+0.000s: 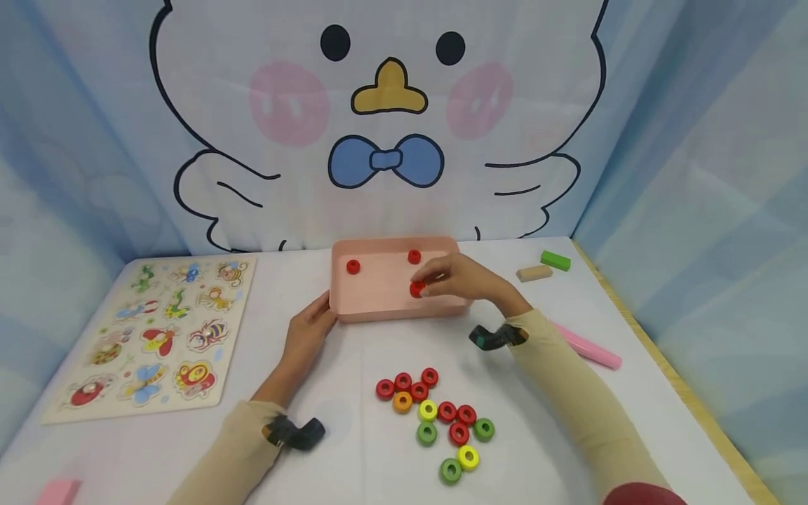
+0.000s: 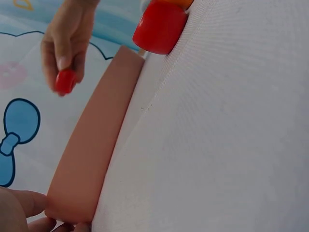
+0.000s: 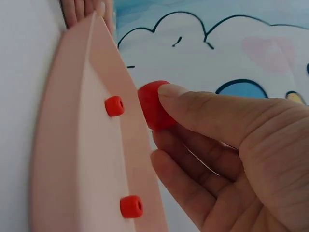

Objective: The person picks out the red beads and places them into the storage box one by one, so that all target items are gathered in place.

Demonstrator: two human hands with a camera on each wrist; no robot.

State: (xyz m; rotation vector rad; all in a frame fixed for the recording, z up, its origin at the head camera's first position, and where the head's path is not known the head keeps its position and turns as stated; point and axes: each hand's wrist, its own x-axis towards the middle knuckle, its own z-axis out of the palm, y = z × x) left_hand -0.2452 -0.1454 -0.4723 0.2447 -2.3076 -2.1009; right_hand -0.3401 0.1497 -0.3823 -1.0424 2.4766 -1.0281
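A shallow pink tray (image 1: 379, 291) stands at the back of the white table. Inside it lie two red beads, one on the left (image 1: 353, 266) and one near the back right (image 1: 414, 257). Over the tray's right part, my right hand (image 1: 466, 277) pinches another red bead (image 3: 157, 105) between thumb and fingers; in the right wrist view it is above the tray floor. My left hand (image 1: 309, 328) rests against the tray's left end, its fingertips touching the outer wall near the front corner. Nearer me lies a loose group of red, orange, yellow and green beads (image 1: 427, 410).
At left lies a wooden puzzle board (image 1: 151, 337) with insect pictures. On the right are a green block (image 1: 555, 261), a plain wooden block (image 1: 534, 273) and a pink stick (image 1: 587, 345) partly behind my right sleeve. A pink block (image 1: 58, 492) shows at the lower left.
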